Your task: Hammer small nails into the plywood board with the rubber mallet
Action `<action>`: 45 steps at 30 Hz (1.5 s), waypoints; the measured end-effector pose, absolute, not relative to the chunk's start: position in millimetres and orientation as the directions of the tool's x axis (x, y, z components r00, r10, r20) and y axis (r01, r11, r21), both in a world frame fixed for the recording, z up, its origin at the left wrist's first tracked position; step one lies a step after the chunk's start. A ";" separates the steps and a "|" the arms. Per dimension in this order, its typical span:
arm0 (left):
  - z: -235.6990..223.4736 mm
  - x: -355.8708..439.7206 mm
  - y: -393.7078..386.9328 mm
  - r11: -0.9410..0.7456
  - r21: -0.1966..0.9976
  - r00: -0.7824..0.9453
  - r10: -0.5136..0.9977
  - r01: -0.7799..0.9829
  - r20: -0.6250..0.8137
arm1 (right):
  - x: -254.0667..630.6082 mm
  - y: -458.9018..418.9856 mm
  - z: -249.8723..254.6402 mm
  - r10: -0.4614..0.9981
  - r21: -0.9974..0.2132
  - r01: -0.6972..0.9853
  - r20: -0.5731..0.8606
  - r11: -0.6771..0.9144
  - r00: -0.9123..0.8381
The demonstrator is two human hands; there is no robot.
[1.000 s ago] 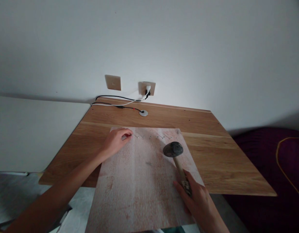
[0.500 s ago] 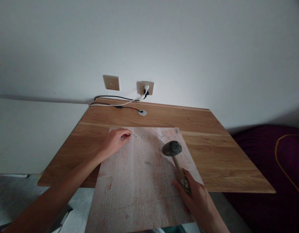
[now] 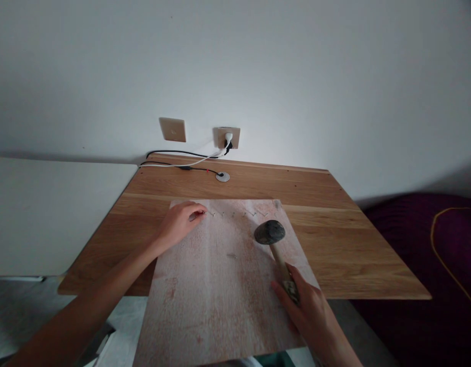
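My left hand [image 3: 181, 220] rests at the far left part of a pale, reddish-streaked wooden board [image 3: 205, 306]. Its thumb and forefinger pinch a nail, mostly hidden by the fingertips. Just right of them, several thin nails [image 3: 254, 214] stand in a row along the board's far edge. Wrapped round the wooden handle of a black-headed mallet [image 3: 269, 232] is my right hand [image 3: 308, 300], over the board's right side. The mallet head hangs near the right end of the row. A loose nail [image 3: 232, 256] lies mid-board.
Under the board is a wooden desk [image 3: 346, 255] against the wall. Black and white cables [image 3: 197, 162] run along its back to a wall socket [image 3: 228, 137] and a round grommet [image 3: 222, 177]. A white tabletop [image 3: 55, 214] adjoins on the left; purple fabric [image 3: 407, 244] is at right.
The whole view has shifted very slightly. Both hands keep nearly the same pose, the left pinching at the board's far edge and the right holding the mallet.
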State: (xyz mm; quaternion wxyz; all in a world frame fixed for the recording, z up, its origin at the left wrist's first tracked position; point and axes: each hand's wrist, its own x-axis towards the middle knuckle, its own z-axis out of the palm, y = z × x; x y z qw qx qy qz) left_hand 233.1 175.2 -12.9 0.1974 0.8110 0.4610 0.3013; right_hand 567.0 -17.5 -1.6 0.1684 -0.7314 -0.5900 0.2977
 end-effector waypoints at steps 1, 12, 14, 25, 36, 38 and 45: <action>-12.8 233.6 175.3 -0.498 0.593 0.394 0.866 0.633 0.307 | 566.2 -17.8 -1.0 0.965 -0.599 0.763 -0.230 -0.244 0.128; -13.8 235.2 174.2 -0.510 0.556 0.390 0.860 0.656 0.330 | 567.5 -18.1 -1.1 0.969 -0.610 0.759 -0.219 -0.227 0.115; -13.7 236.1 174.6 -0.518 0.550 0.392 0.856 0.655 0.338 | 569.2 -17.3 -2.2 0.972 -0.611 0.760 -0.207 -0.219 0.113; -16.2 237.3 178.4 -0.535 0.559 0.406 0.845 0.633 0.348 | 563.7 -18.2 0.1 0.953 -0.628 0.725 -0.269 -0.282 0.138; -12.2 225.1 194.4 -0.634 0.546 0.565 0.761 0.548 0.318 | 555.5 -23.0 -2.9 0.934 -0.653 0.668 -0.223 -0.357 0.280; -12.7 223.4 198.8 -0.648 0.567 0.589 0.742 0.509 0.319 | 554.2 -22.5 -0.5 0.928 -0.645 0.667 -0.234 -0.372 0.291; -18.9 223.2 201.1 -0.663 0.605 0.588 0.723 0.441 0.363 | 545.6 -18.5 10.6 0.911 -0.679 0.612 -0.244 -0.405 0.333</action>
